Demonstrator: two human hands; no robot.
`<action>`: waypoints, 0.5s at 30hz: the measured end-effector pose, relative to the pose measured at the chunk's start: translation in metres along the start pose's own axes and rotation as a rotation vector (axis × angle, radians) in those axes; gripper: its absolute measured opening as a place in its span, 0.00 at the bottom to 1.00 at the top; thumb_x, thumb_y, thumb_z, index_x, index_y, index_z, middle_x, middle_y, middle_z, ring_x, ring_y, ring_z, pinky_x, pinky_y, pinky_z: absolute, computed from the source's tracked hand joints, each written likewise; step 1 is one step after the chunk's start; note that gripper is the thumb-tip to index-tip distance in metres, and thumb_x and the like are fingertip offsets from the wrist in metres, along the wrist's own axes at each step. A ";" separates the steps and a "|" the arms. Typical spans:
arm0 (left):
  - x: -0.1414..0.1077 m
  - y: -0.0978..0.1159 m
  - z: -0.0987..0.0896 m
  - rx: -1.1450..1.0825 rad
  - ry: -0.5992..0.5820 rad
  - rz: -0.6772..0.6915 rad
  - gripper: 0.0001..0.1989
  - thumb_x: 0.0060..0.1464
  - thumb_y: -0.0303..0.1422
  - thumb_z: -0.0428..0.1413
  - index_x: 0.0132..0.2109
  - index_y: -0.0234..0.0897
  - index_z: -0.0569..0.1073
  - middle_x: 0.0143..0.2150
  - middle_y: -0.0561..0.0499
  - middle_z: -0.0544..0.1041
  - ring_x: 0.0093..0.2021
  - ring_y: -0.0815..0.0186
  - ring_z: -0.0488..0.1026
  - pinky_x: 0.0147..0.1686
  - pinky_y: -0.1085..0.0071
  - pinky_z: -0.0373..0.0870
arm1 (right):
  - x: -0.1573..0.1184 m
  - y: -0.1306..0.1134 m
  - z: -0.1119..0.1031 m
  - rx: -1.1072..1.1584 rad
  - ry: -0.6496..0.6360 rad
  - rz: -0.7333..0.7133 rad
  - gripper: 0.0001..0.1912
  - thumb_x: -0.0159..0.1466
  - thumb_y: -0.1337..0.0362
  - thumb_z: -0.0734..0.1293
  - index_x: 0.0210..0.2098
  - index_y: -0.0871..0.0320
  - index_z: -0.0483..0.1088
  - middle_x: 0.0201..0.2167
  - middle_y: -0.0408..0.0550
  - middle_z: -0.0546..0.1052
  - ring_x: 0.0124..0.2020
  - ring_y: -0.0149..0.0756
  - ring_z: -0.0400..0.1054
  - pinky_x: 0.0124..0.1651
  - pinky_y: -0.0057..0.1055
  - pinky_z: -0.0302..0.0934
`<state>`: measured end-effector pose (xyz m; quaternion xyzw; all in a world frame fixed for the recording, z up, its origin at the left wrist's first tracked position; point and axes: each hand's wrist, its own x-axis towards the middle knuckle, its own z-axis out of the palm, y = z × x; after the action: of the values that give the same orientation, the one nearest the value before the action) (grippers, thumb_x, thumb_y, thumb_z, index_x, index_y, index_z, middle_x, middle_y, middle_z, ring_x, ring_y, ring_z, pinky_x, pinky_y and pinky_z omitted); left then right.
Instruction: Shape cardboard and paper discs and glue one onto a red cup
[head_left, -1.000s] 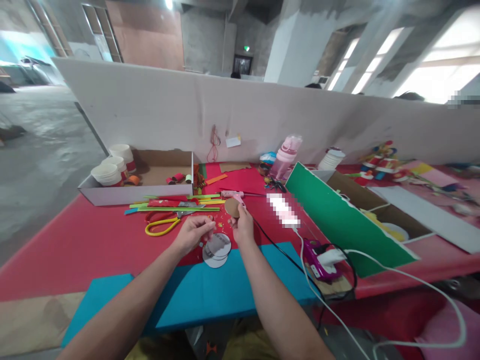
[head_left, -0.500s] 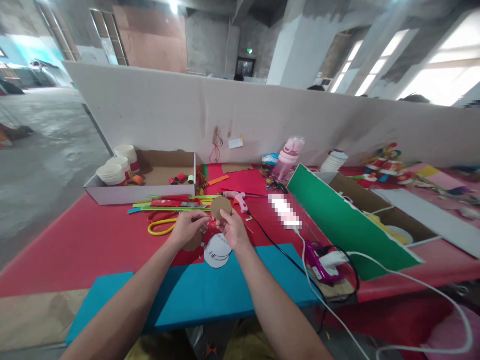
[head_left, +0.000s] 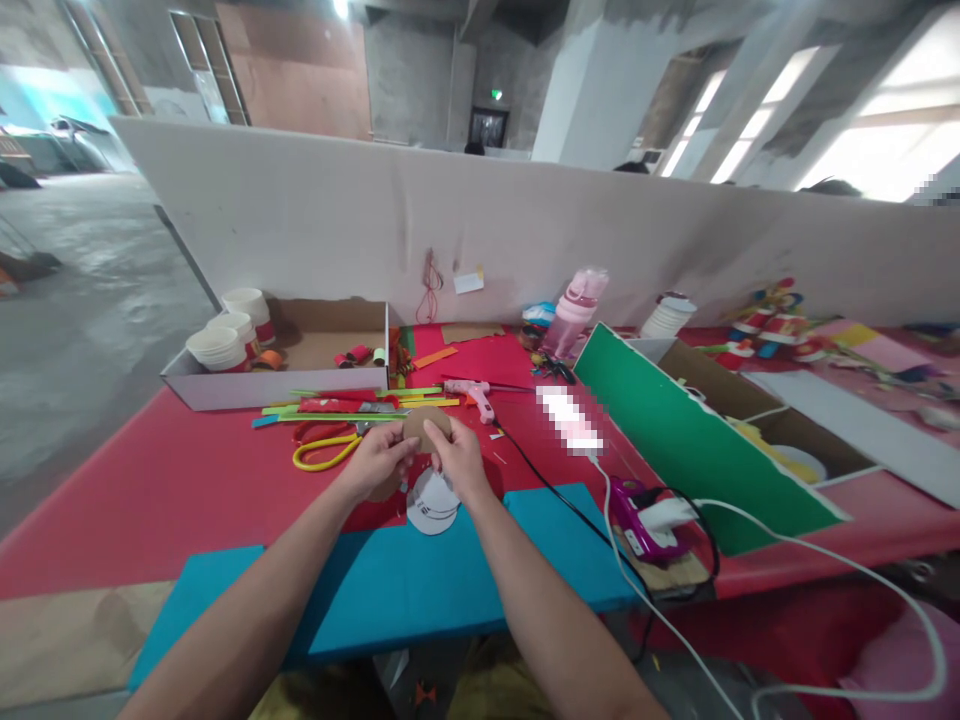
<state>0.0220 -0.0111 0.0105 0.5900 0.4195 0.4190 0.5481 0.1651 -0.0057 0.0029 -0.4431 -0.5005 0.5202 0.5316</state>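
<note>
Between my two hands is a round brown cardboard disc [head_left: 426, 428], raised over the table. My left hand [head_left: 381, 462] pinches its left edge; my right hand [head_left: 459, 458] grips the right side with the thumb across its face. Just below lie several overlapping white discs [head_left: 433, 505] with dark printing. Another brown disc, mostly hidden, lies under my left hand. Scissors [head_left: 327, 452] with a yellow and red handle rest left of my left hand. Beyond my hands sits a pink glue gun [head_left: 471, 392] beside strips of coloured paper [head_left: 352, 407].
A white box [head_left: 277, 388] holding paper cups and small rolls stands back left. To the right are a green-sided divided box [head_left: 697, 445] and a purple power strip [head_left: 646, 525] with cables. A pink bottle [head_left: 576, 312] stands near the white partition [head_left: 315, 220]. Blue padding [head_left: 450, 590] covers the front edge.
My left hand has moved right and taken hold of the brown disc's left edge. The disc has shifted slightly left and down, and my right hand has kept its hold.
</note>
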 end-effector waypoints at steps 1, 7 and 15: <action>0.000 0.000 0.001 -0.020 -0.001 0.005 0.13 0.53 0.41 0.56 0.32 0.36 0.63 0.20 0.57 0.67 0.16 0.72 0.65 0.17 0.75 0.66 | -0.001 -0.001 -0.001 -0.102 0.034 -0.061 0.17 0.59 0.49 0.64 0.31 0.58 0.68 0.11 0.34 0.62 0.12 0.26 0.55 0.16 0.23 0.48; -0.001 0.004 0.000 -0.086 -0.091 -0.018 0.10 0.55 0.37 0.54 0.38 0.37 0.62 0.24 0.56 0.69 0.20 0.71 0.68 0.21 0.74 0.69 | -0.006 -0.008 -0.003 -0.462 0.147 -0.347 0.14 0.63 0.53 0.62 0.32 0.57 0.70 0.27 0.48 0.75 0.30 0.36 0.68 0.34 0.29 0.59; -0.001 -0.007 0.012 -0.168 0.046 -0.032 0.04 0.52 0.30 0.50 0.36 0.38 0.62 0.19 0.61 0.61 0.14 0.76 0.57 0.14 0.79 0.56 | -0.016 0.000 0.009 -0.526 0.083 -0.442 0.10 0.65 0.57 0.60 0.34 0.54 0.69 0.31 0.50 0.74 0.34 0.39 0.68 0.40 0.31 0.59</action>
<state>0.0325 -0.0148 0.0029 0.5252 0.4046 0.4572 0.5928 0.1571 -0.0216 0.0025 -0.4666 -0.6793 0.2272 0.5188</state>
